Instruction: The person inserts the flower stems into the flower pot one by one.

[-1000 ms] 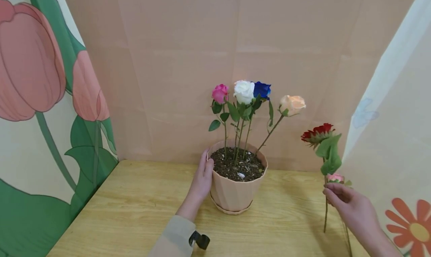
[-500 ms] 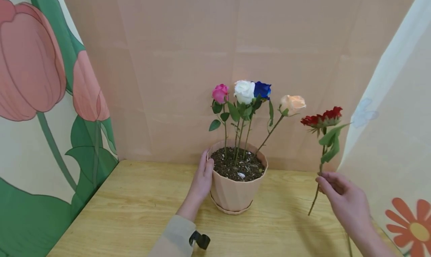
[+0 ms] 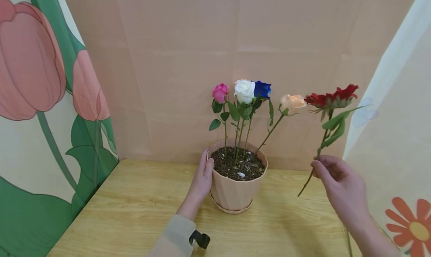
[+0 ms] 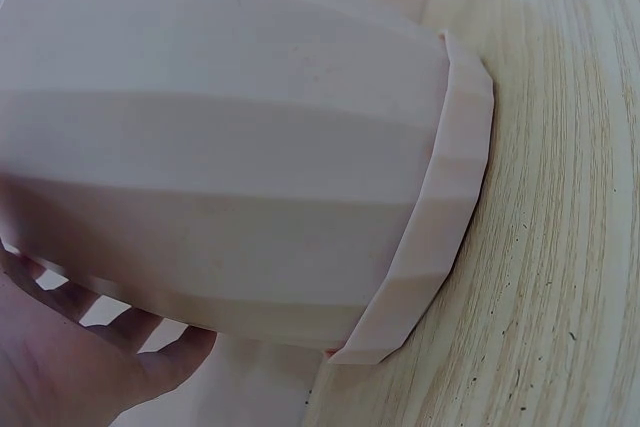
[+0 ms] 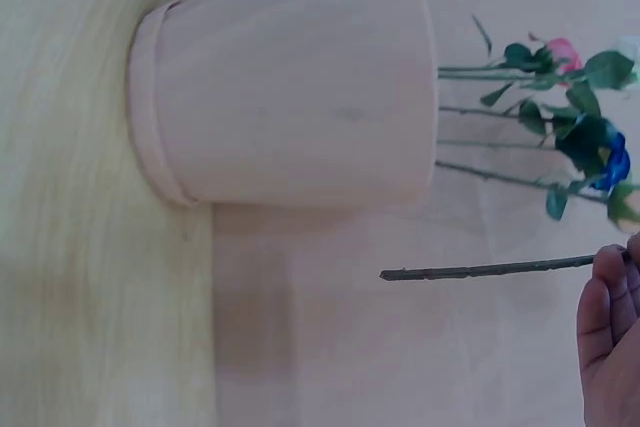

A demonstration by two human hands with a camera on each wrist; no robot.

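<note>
My left hand (image 3: 202, 178) holds the side of a pale pink flowerpot (image 3: 232, 193), its thumb by the rim. In the left wrist view the fingers (image 4: 170, 357) lie along the pot wall. To the right of the pot, my right hand (image 3: 347, 189) pinches the stem of a red flower (image 3: 331, 98) between thumb and fingers. The flower is raised above the table, its stem's lower end slanting toward the pot. From dark soil (image 3: 232, 171) rise a magenta rose (image 3: 220, 93), a white rose (image 3: 244, 91), a blue rose (image 3: 262, 89) and a leaning peach rose (image 3: 291, 104).
The pot stands in a matching saucer (image 3: 235, 212) on a wooden table (image 3: 144, 208). A thin stem (image 3: 348, 242) shows near the table's right edge, partly hidden by the right forearm. Behind is a plain pinkish backdrop (image 3: 175, 73), with flower-printed panels at both sides.
My right hand has lifted the red flower up, and its stem has tilted so the lower end points toward the pot. The left hand and the pot have stayed in place.
</note>
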